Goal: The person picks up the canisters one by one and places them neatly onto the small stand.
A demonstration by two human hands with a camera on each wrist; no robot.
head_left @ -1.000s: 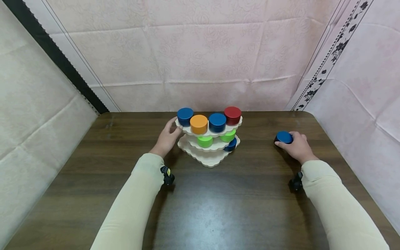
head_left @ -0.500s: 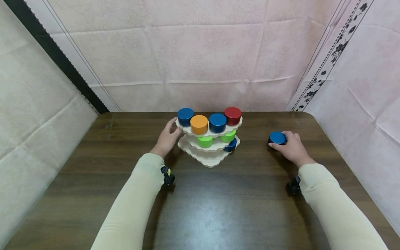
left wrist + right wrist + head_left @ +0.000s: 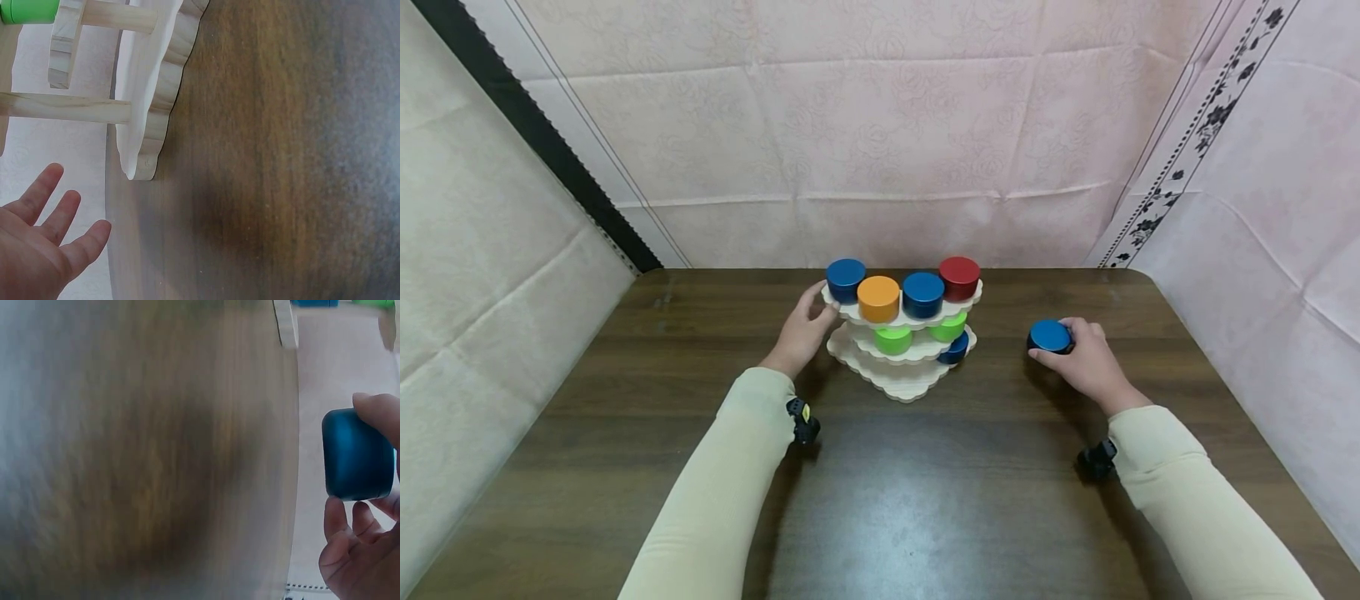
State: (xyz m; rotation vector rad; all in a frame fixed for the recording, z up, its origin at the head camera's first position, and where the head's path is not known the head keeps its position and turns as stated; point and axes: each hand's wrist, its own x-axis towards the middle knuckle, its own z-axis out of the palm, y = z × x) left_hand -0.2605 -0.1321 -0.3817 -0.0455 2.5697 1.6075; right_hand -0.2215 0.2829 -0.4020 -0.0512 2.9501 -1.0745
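Observation:
A white tiered stand (image 3: 901, 379) with scalloped edges stands on the table, its wooden posts visible in the left wrist view. On its top tier sit two blue round tins, an orange tin (image 3: 878, 300) and a red tin (image 3: 958, 279). Lower down are two green tins (image 3: 892, 340) and a blue tin (image 3: 953, 350). My left hand (image 3: 801, 332) holds the top tier's left edge by thumb and forefinger; the other fingers (image 3: 87, 247) spread free. To the right, my right hand (image 3: 1092, 362) grips another blue round tin (image 3: 356, 456) from the side, above the table.
The brown wooden table (image 3: 880, 500) ends at a back edge against a pale cloth wall (image 3: 887, 150). More cloth walls rise at the left and right sides. A small black camera sits on each wrist.
My right hand has carried the blue tin leftward, nearer the stand. The left hand and the stand stay where they were.

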